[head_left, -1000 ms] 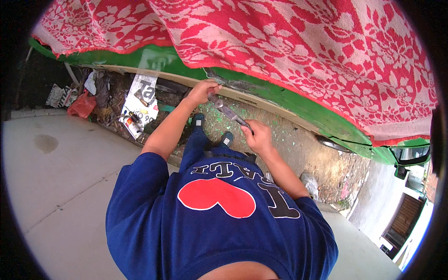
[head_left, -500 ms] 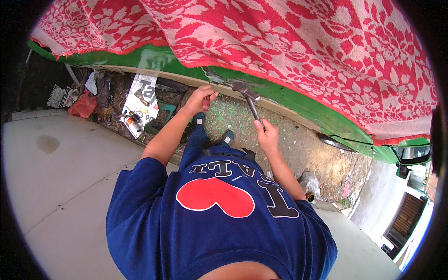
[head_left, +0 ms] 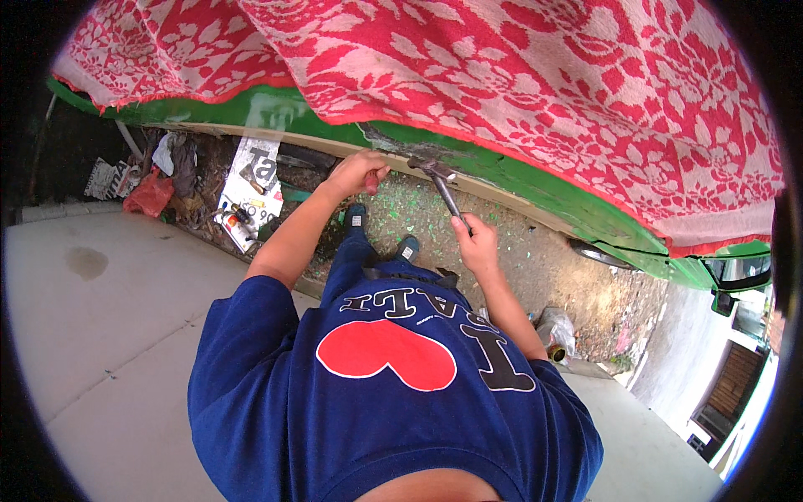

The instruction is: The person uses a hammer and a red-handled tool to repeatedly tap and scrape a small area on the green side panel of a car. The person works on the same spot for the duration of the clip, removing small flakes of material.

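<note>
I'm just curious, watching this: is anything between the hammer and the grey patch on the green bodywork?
Nothing visible. The hammer in the right hand has its head at the grey patch; contact is hard to judge. The left hand is off left, and the red patterned cloth ends above.

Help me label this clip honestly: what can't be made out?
In the head view:
Rest of the red handle: hidden by the left hand.
Hammer in the right hand: contact with the green car unclear from this angle.
Car's upper body: covered by the red floral cloth.
Small items on the white printed sheet: too small to identify.
</note>
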### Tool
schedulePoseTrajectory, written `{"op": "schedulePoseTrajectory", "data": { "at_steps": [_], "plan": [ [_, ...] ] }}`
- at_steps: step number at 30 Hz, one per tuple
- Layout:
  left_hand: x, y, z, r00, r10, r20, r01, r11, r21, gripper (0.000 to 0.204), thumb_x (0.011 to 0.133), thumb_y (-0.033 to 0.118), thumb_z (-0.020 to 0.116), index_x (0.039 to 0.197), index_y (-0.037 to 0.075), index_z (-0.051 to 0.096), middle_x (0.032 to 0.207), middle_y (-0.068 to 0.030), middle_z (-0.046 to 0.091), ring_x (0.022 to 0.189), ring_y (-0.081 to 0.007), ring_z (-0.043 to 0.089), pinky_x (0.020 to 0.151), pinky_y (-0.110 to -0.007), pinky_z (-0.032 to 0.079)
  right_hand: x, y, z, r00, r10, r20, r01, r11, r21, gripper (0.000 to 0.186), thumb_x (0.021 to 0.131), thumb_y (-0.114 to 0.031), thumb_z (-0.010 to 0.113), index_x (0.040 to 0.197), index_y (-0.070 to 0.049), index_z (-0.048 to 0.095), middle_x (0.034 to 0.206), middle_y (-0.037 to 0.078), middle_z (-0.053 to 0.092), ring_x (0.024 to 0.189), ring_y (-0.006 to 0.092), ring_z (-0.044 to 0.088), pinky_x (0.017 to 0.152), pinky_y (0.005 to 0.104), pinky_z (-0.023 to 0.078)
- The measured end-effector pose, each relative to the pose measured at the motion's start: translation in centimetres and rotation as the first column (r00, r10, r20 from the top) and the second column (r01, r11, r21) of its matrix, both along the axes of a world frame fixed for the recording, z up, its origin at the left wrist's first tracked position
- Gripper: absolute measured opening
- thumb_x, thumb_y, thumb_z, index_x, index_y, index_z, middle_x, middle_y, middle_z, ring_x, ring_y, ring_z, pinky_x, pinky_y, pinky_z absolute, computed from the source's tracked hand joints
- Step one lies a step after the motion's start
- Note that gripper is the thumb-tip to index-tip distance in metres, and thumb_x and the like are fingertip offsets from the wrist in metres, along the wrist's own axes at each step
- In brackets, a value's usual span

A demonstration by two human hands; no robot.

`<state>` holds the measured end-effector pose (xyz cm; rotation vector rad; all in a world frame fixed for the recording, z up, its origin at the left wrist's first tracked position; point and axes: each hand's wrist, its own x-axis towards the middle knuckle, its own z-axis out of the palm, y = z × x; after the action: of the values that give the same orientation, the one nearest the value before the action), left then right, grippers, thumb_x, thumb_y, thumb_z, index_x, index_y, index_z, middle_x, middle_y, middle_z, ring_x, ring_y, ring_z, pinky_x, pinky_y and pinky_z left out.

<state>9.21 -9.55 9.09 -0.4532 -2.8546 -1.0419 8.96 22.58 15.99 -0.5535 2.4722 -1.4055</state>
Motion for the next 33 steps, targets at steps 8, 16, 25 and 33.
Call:
{"op": "schedulePoseTrajectory", "data": {
  "at_steps": [8,16,25,33],
  "plan": [
    [0.4,-0.6,-1.1,0.999,0.028,0.025,-0.032,0.99,0.14,0.019,0.082,0.007,0.065,0.071,0.004,0.05,0.074,-0.0116,0.053,0.075,-0.0334,0.053,0.067,-0.041,0.043,0.3,-0.5,0.4,0.998,0.005,0.062,-0.005,1.0,0.007,0.029,0.091,-0.03,0.062,0.084,-0.002,0.064,0.057,0.015,0.052,0.049,0.027,0.053,0.049,0.0358,0.041],
    [-0.6,0.8,-0.3,0.981,0.188,-0.039,-0.159,0.909,0.386,0.016,0.081,0.001,0.063,0.073,0.0,0.05,0.07,-0.0109,0.049,0.067,-0.0233,0.047,0.061,-0.034,0.039,0.4,-3.3,3.0,0.99,0.125,-0.058,-0.129,0.989,-0.075,0.027,0.093,-0.029,0.06,0.085,-0.003,0.062,0.055,0.009,0.052,0.05,0.0187,0.054,0.049,0.0327,0.042],
    [-2.8,-0.7,-0.9,0.86,0.351,0.371,-0.495,0.751,0.436,0.025,0.094,0.014,0.058,0.073,0.0,0.051,0.065,-0.0004,0.043,0.067,-0.0083,0.039,0.062,-0.027,0.038,0.1,-5.0,1.7,0.971,0.181,-0.156,-0.168,0.981,0.093,0.028,0.092,-0.029,0.061,0.081,-0.003,0.061,0.06,0.015,0.055,0.054,0.032,0.057,0.052,0.0401,0.044],
    [-4.6,-1.7,-2.4,0.892,0.332,0.308,-0.444,0.776,0.449,0.022,0.092,0.017,0.061,0.079,0.0,0.058,0.072,-0.0015,0.054,0.071,-0.0117,0.046,0.07,-0.031,0.042,-2.1,-6.7,1.1,0.97,0.19,-0.154,-0.157,0.966,0.206,0.03,0.092,-0.036,0.06,0.089,-0.006,0.065,0.061,0.019,0.057,0.058,0.039,0.058,0.053,0.0446,0.044]
  ]
}}
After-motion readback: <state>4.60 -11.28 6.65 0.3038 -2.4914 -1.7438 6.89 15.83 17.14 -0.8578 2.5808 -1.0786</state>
